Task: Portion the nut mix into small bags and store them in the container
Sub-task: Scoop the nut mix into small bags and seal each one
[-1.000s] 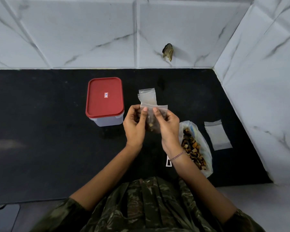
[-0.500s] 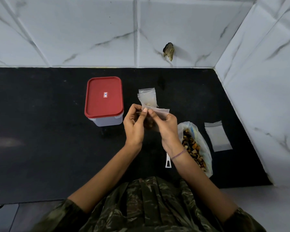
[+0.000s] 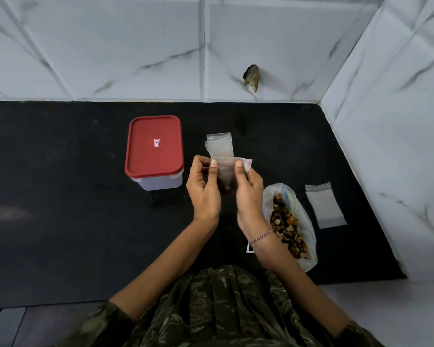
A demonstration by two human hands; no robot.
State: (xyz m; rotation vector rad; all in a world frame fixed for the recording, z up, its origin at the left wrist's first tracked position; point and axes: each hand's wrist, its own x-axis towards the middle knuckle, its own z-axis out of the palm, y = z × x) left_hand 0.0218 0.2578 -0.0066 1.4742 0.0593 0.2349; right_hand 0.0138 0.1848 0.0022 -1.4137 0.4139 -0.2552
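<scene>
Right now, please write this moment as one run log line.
small bag: some nuts inside | left grip: pinches its top | right grip: pinches its top | container: lid on | nut mix bag: open, beside right wrist

A person's left forearm (image 3: pixel 161 266) and right forearm (image 3: pixel 293 276), both bare, reach forward and converge. The left hand (image 3: pixel 203 189) and right hand (image 3: pixel 248 194) are raised side by side with thumbs up. Each pinches the top edge of a small bag (image 3: pixel 227 169) between thumb and curled fingers. A thin bracelet (image 3: pixel 261 236) circles the right wrist.
</scene>
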